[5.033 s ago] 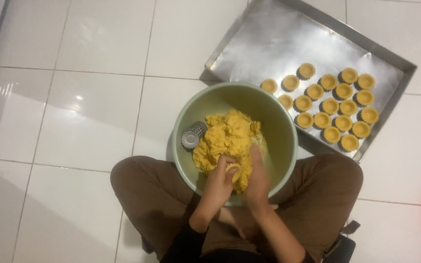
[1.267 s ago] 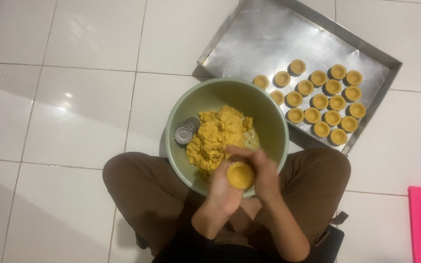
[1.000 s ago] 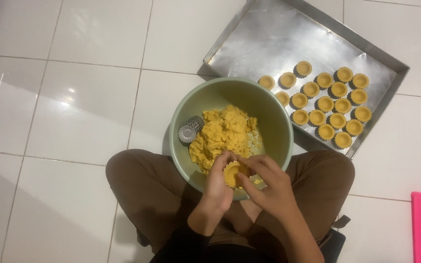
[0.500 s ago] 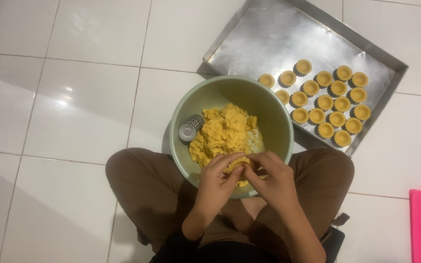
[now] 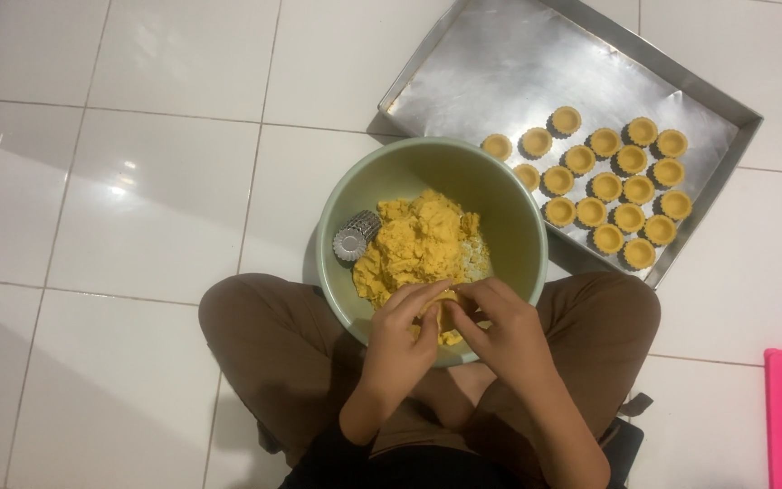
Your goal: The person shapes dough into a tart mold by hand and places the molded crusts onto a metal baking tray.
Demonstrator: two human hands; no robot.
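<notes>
Head view: over the near rim of the green bowl [image 5: 519, 210] on the floor, the left hand [image 5: 402, 337] and right hand [image 5: 500, 328] meet, fingers pinched on a small dough piece [image 5: 446, 312]. Pressing evenly should shape it well. Both wrists angle inward.

One green bowl [image 5: 518, 213] holds one mound of yellow dough [image 5: 418, 240] and one fluted metal mould [image 5: 353, 241]. One metal tray [image 5: 500, 72] carries seventeen filled tart shells [image 5: 605, 186]. Two hands work.
</notes>
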